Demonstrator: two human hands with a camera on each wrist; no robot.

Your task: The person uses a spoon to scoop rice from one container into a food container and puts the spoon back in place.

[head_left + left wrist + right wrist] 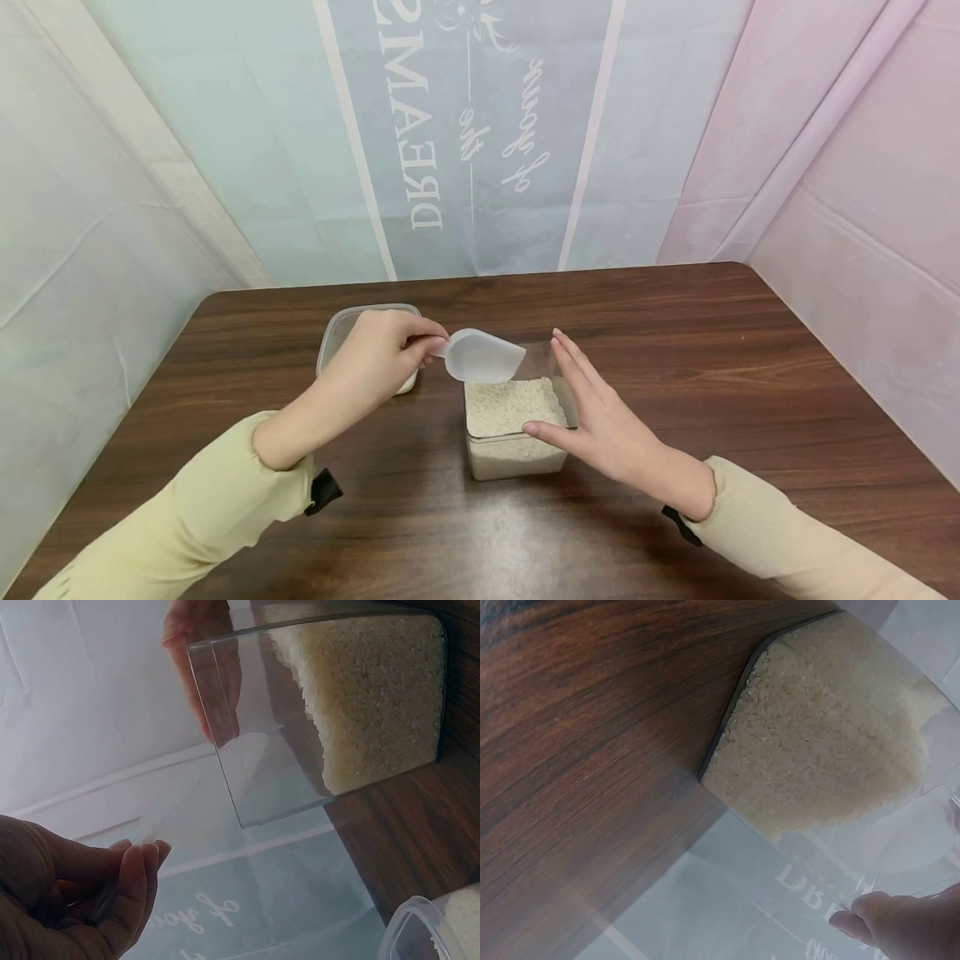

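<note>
My left hand [378, 350] pinches the handle of a white scoop [486, 357] between thumb and fingers. The scoop hangs tilted over the left back edge of a clear square container [517, 469], its bowl pointing right. White rice [516, 406] fills much of that container, with bare wall above it in the left wrist view. At the container's right side is my right hand [607, 421], fingers straight and spread from the thumb. Its thumb lies at the near rim and its fingertips reach the back corner; in the right wrist view, fingertips [889, 919] show at the rim.
A smaller clear tub [327, 346] holding rice stands behind my left hand, partly hidden by it. Both containers are on a dark wood table [675, 350]. A printed cloth [285, 167] hangs behind the table, with pale cloth walls on either side.
</note>
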